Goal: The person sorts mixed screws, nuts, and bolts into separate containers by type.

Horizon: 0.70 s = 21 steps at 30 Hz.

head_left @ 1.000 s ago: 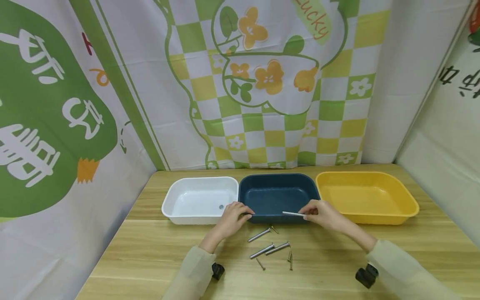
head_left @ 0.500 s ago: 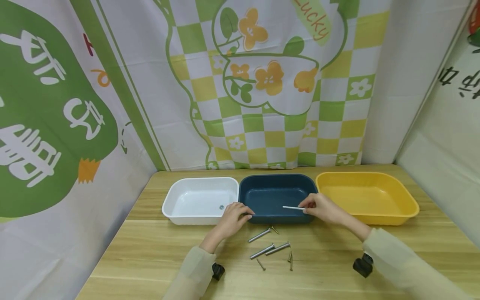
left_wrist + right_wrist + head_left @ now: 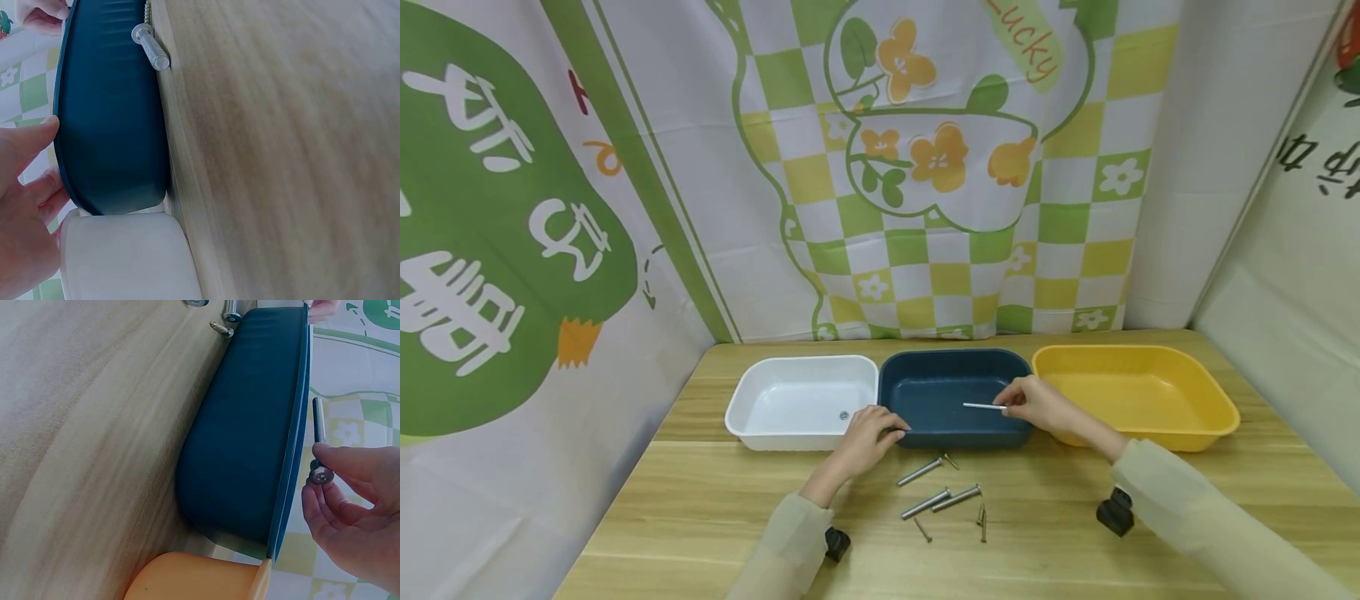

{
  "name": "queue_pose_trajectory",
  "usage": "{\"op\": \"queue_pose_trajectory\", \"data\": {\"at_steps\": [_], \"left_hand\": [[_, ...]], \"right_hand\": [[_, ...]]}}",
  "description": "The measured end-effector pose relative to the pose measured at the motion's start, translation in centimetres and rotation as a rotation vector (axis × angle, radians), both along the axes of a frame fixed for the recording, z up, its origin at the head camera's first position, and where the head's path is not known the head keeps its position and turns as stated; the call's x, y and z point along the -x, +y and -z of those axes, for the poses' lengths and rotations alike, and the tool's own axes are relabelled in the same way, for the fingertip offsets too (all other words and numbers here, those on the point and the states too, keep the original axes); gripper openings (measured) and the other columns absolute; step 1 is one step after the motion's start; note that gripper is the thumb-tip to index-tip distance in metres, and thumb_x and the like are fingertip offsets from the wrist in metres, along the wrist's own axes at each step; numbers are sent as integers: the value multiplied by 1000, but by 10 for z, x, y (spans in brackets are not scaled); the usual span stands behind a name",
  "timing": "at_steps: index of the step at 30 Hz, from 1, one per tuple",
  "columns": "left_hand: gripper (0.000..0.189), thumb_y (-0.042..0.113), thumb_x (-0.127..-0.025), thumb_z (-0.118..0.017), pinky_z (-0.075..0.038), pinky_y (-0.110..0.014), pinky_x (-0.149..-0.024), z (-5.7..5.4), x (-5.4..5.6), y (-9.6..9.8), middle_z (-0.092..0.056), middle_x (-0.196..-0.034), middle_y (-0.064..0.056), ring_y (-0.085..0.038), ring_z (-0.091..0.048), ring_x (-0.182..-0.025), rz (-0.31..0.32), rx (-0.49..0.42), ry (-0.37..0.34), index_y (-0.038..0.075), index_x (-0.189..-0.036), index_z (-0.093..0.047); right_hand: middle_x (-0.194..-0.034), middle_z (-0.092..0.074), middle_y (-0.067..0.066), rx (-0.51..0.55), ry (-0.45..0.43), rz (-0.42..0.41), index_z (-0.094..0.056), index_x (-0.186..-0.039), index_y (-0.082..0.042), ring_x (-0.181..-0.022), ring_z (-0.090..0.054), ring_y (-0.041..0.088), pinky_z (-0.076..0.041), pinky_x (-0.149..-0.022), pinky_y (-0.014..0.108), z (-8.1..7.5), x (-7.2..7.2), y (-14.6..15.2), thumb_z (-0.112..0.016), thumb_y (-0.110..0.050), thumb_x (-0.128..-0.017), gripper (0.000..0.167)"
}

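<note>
My right hand [image 3: 1033, 402] pinches a silver bolt [image 3: 319, 425] near its head, between thumb and fingers. In the head view the bolt's shank points left above the dark blue plastic tray [image 3: 957, 439]. My left hand [image 3: 867, 435] holds that tray's rim at the front left corner; in the left wrist view the thumb [image 3: 40, 132] meets the rim and the other fingers go behind it. On the table before the tray lie several bolts and screws, among them a long bolt [image 3: 919, 472] and a thin brass-coloured screw [image 3: 922, 530].
A white tray [image 3: 801, 443] stands against the blue tray's left, with a small metal nut [image 3: 844, 415] inside. To the right is a yellow tray [image 3: 1150, 438]. The three stand in a row along the back of the wooden table [image 3: 700, 533]; a printed curtain [image 3: 947, 275] hangs behind.
My right hand has moved back and slightly left with the bolt, from the blue tray's front rim to over its inside. The left hand stays put.
</note>
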<state>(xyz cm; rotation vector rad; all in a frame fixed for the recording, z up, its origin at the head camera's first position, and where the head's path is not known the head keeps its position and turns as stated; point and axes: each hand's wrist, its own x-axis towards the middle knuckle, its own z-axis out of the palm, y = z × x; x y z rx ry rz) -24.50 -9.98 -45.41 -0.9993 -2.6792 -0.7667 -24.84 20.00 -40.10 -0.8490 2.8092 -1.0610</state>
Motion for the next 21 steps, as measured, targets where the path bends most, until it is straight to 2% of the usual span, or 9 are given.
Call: {"op": "queue_pose_trajectory", "data": {"at_steps": [5,14,21], "left_hand": [[13,19,-88,-54,-34,-39,-87,0,0,0,-59,-86,3,-15,-49,-90,-1,4,3,16,-93,-65],[13,19,-88,-54,-34,-39,-86,0,-1,0,-59,-86,2,-16,-49,-90,2,-4,4,15,-93,-66],[13,19,-88,-54,-34,-38,-87,0,0,-1,-59,-87,3,-17,-49,-92,-5,9,10,15,-94,-66]], "right_hand": [[-79,-64,12,-15,-4,-7,-66,-87,7,-68,-57,17,-46,-58,24,-2,5,-3,-60,4,-78,12],[-84,-64,17,-26,-40,26,-65,-91,8,-71,-58,20,-49,-62,29,0,15,-8,-59,4,-78,15],[-89,-62,19,-52,-11,32,-63,-98,8,-80,-58,27,-48,-70,36,0,17,-9,-62,0,-78,21]]}}
